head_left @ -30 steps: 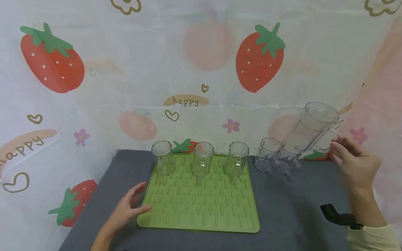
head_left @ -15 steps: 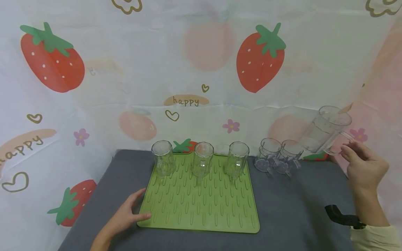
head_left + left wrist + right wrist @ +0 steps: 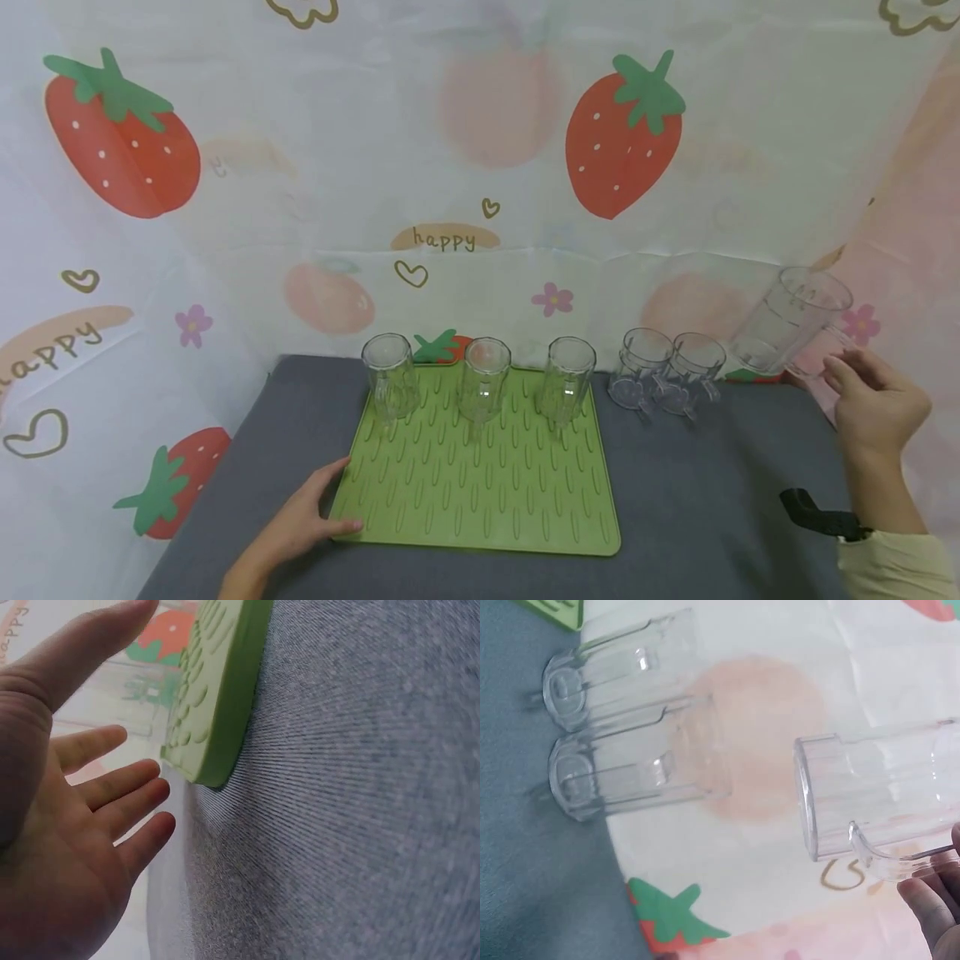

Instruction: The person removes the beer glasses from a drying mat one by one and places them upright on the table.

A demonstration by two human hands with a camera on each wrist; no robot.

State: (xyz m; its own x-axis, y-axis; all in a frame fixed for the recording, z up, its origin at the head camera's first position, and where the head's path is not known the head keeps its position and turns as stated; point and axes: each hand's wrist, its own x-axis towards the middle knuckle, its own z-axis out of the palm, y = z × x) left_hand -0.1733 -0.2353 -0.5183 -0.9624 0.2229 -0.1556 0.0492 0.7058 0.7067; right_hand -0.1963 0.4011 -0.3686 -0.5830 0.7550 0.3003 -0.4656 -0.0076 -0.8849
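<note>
Gripping a tilted mug [image 3: 791,321] by its handle [image 3: 874,862], the right hand [image 3: 881,404] holds it at two o'clock from the mat [image 3: 480,492]; the left hand [image 3: 296,521], fingers extended, is at eight.

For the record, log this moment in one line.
right hand: holds tilted mug by handle, off table | left hand: at left edge of green mat | mat: three mugs | table: two mugs, right of mat

Mug [image 3: 791,321]: was clear, colourless, tall, straight-sided | state: was held up by its handle [image 3: 871,861], pinched in the right hand [image 3: 881,408] | pose: tilted, mouth up | place: just beyond that hand, well apart from the left hand [image 3: 296,525]
</note>
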